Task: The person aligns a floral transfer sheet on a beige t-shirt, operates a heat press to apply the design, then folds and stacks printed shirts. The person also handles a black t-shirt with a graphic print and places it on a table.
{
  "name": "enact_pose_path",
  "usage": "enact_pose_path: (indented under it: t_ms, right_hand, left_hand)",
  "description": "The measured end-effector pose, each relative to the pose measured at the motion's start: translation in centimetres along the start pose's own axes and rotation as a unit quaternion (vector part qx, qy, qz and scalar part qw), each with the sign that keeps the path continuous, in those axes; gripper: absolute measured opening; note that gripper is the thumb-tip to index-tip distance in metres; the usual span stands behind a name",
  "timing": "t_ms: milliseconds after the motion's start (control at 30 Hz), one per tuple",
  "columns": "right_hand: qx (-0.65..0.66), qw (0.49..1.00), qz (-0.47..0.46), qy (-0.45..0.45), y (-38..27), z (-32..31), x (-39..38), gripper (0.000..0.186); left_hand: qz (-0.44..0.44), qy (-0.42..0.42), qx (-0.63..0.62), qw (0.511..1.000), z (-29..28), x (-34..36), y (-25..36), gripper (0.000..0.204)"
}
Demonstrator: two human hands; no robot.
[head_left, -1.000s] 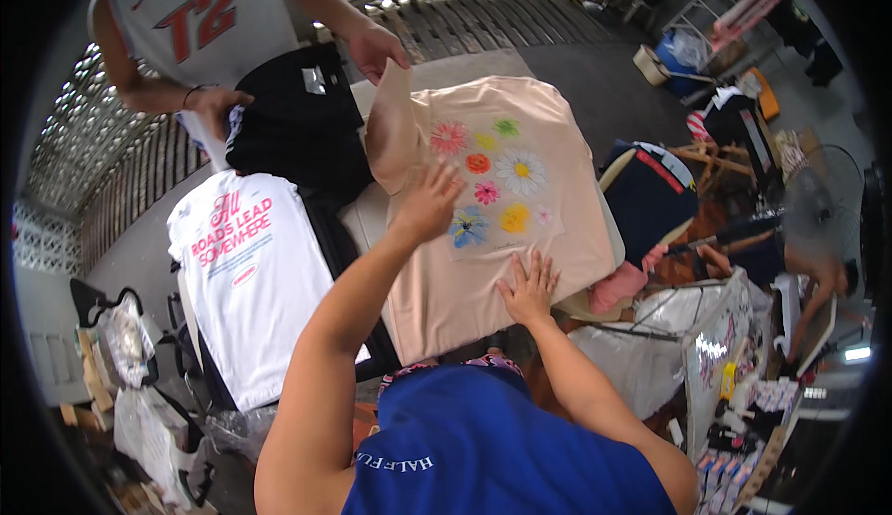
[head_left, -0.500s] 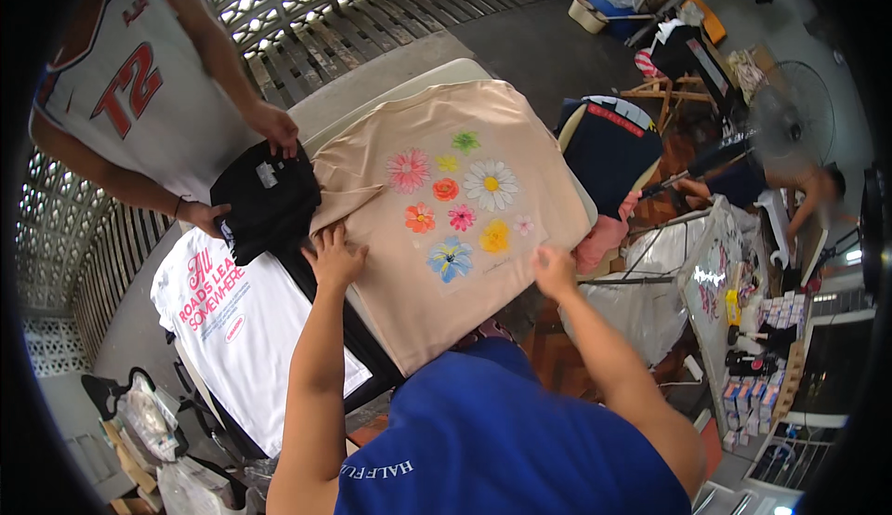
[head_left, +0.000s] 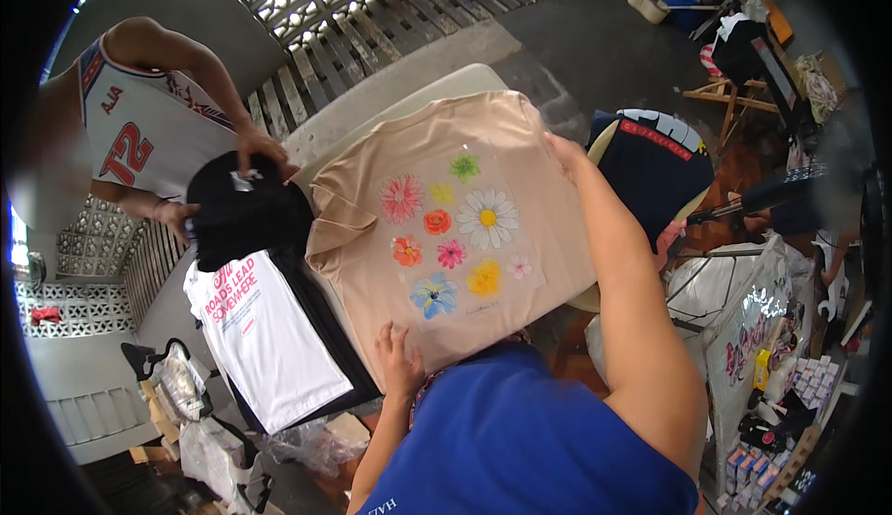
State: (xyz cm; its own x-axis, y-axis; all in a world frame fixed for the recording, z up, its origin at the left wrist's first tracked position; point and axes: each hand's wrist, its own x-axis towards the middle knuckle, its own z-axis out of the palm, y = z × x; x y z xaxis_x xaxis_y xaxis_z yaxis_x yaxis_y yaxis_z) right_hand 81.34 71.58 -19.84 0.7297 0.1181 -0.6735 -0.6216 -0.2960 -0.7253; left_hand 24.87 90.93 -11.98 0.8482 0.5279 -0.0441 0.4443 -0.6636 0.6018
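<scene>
A beige T-shirt (head_left: 362, 320) lies spread over a pale board, printed with several colourful flowers. A clear film (head_left: 520, 236) covers the flowers. My left hand (head_left: 400, 359) rests on the shirt's near left part with its fingers spread. At the far right edge, my right hand (head_left: 564, 154) has its fingers together on the fabric, seemingly pinching it; its fingertips are partly hidden. The shirt's sleeve (head_left: 339, 231) lies bunched at the left, beside a folded black garment (head_left: 246, 217) that another person holds in both hands.
A white T-shirt (head_left: 279, 348) with pink print lies on a black board at the left. The co-worker (head_left: 158, 134) stands at the far left. Dark printed cloth (head_left: 650, 162) covers another board at the right. Small boxes (head_left: 813, 385) and a plastic-wrapped frame (head_left: 743, 320) stand at the lower right.
My right hand has moved from the shirt's near right edge up to its far right edge. My left hand has slid from the sleeve toward the near edge. The view has shifted.
</scene>
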Motion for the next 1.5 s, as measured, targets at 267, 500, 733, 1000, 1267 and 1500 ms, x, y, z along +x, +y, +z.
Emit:
enact_pose_path:
  t_ms: [267, 500, 733, 1000, 1267, 1500]
  right_hand:
    - [0.011, 0.968, -0.117, -0.223, -4.9, 5.6, -10.9, 0.03]
    - [-0.04, 0.945, -0.323, -0.032, -9.0, 3.7, -3.8, 0.021]
    - [-0.325, 0.713, -0.542, 0.303, -10.2, 1.9, -10.3, 0.039]
    - [-0.491, 0.71, -0.494, 0.106, 11.3, 1.6, -20.0, 0.058]
    - [-0.521, 0.672, -0.516, 0.102, 10.2, 3.9, -12.3, 0.068]
    - [-0.496, 0.708, -0.499, 0.068, 6.0, 5.3, -11.2, 0.057]
  left_hand:
    - [0.053, -0.017, 0.084, 0.995, 3.7, 4.2, 5.7, 0.051]
    - [0.071, -0.074, 0.159, 0.982, 6.7, 5.9, 5.3, 0.065]
    - [0.009, -0.083, 0.149, 0.985, 6.3, 5.5, 6.6, 0.061]
    - [-0.02, -0.051, 0.153, 0.987, 5.4, 3.7, 4.1, 0.063]
    - [-0.037, -0.101, 0.125, 0.986, 3.6, 7.6, 2.1, 0.066]
    - [-0.072, 0.069, 0.022, 0.995, 2.3, 8.3, 1.3, 0.044]
